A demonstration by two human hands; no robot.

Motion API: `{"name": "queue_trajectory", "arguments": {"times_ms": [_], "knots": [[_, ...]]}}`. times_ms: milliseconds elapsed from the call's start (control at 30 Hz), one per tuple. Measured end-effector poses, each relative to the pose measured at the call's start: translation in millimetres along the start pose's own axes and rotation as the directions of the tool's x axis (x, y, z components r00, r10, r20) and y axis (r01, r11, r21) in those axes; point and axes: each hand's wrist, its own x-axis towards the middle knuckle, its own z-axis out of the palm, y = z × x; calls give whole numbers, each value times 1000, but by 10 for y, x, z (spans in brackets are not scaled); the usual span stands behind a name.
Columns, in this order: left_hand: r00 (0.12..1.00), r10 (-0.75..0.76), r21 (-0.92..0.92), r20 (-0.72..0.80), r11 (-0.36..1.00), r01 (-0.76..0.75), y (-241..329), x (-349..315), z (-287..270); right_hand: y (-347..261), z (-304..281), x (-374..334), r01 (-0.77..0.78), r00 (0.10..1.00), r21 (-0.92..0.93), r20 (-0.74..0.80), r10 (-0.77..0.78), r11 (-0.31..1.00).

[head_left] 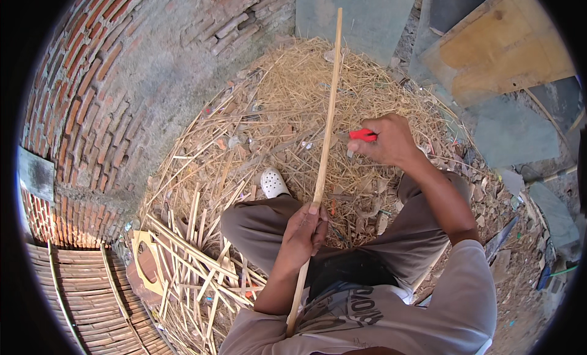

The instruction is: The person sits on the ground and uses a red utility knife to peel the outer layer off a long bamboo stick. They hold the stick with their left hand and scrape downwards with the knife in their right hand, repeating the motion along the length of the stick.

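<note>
A long, pale bamboo strip slants up from beside my body toward the far wall. My left hand is closed round its lower part, above my lap. To the right of the strip and apart from it, my right hand is closed on a small red-handled tool. A short grey piece shows just below the red part; most of the tool is hidden in my fingers, so its exact kind is unclear.
Straw-like shavings cover the ground ahead. Split strips lie in a heap at my left, near a yellow cut-out frame and a bamboo slat panel. A brick wall rises at left; boards lean at far right.
</note>
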Motion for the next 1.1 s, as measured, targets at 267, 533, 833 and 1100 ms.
{"name": "queue_trajectory", "arguments": {"times_ms": [267, 533, 833, 1100], "knots": [[996, 48, 77, -75, 996, -42, 167, 21, 156, -259, 208, -96, 328, 936, -59, -115, -333, 943], [998, -17, 30, -68, 999, 19, 148, -28, 239, 27, 284, 148, -147, 981, 101, -112, 158, 984], [999, 28, 22, -41, 999, -28, 170, -65, 138, -270, 328, -98, 230, 969, 21, -95, -227, 973], [1000, -18, -22, 8, 1000, 18, 85, -170, 224, 312, 150, 354, 126, 933, -184, -312, -180, 975]]}}
